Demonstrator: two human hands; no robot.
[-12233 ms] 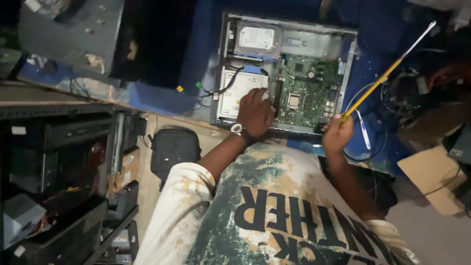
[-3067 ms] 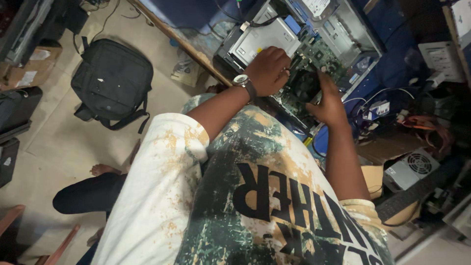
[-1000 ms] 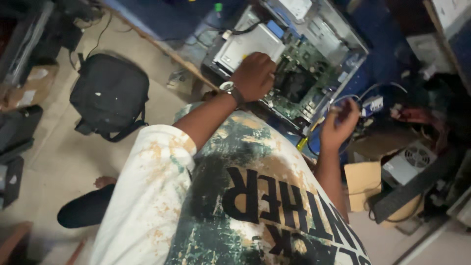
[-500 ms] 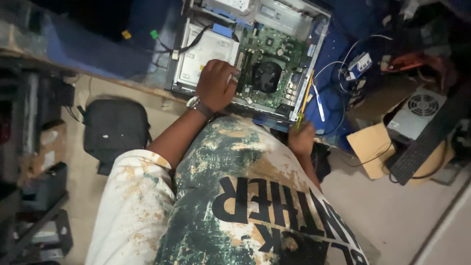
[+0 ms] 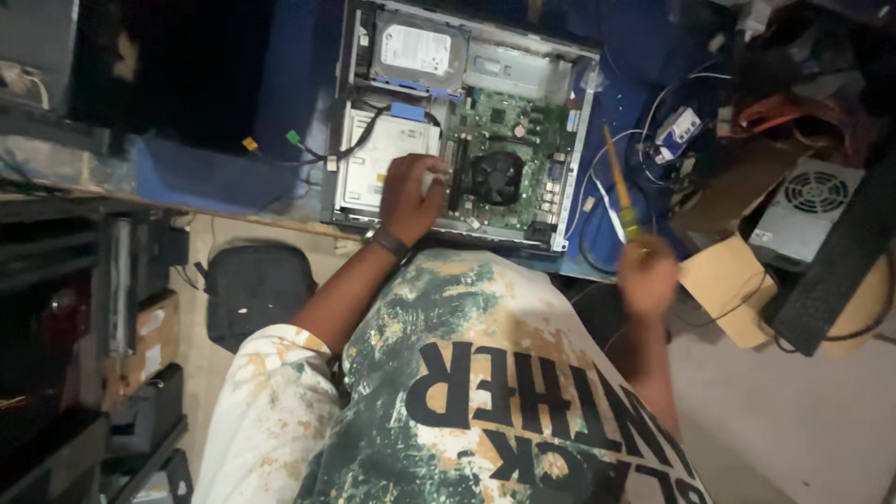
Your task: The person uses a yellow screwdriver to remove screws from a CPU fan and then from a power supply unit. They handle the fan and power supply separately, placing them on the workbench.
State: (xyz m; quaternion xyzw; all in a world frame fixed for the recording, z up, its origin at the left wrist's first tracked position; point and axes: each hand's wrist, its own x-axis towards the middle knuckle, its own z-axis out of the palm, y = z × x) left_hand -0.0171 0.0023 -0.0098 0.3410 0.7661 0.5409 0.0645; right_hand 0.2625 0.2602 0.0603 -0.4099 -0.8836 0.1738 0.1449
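The left hand rests with its fingers bent on the open computer case, on the silver drive cage at about 9 o'clock from the one black round fan. Whether its grip closes around something small cannot be told. The case lies flat on the blue bench, at 12 o'clock from the person's chest. The right hand is outside the case, at 4 o'clock from the fan, and its grip is closed around the handle of one yellow screwdriver. The shaft points up toward 11 o'clock, over the bench, just beside the right wall of the case. One hard drive sits in the top left corner of the case. One grey power supply lies at 3 o'clock, well apart.
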